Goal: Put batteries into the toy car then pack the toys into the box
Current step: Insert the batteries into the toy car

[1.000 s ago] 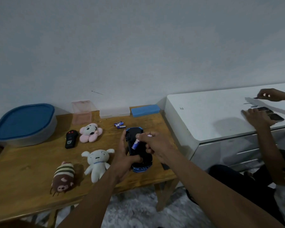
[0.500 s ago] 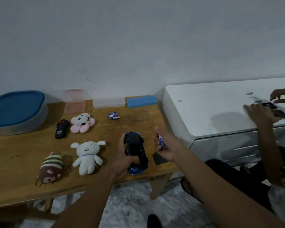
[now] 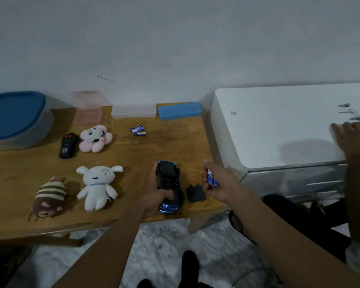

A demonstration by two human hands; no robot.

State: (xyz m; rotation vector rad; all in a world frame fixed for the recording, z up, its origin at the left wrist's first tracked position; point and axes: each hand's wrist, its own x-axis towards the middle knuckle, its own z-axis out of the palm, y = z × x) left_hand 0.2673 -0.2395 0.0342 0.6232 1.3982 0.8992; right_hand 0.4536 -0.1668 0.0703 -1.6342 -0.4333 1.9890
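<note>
Toy car (image 3: 169, 183) upside down, battery bay open, at near edge of wooden table (image 3: 19, 183); left hand (image 3: 154, 196) grips its sides. At car's 3 o'clock: black cover (image 3: 195, 193) on the table, then right hand (image 3: 220, 183), fingers curled round held batteries (image 3: 212, 178). Loose batteries (image 3: 138, 130) at 11 o'clock; blue-lidded box (image 3: 15, 115) far at 10. White cabinet (image 3: 279, 125) just beside table at 2 o'clock; grey wall (image 3: 175, 48) behind. One second ago right hand held a battery over the car; now it is clear of it.

left hand (image 3: 154, 196) gripping upturned toy car (image 3: 169, 186), right hand (image 3: 220, 183) holding batteries (image 3: 212, 177), wooden table (image 3: 19, 177)
</note>
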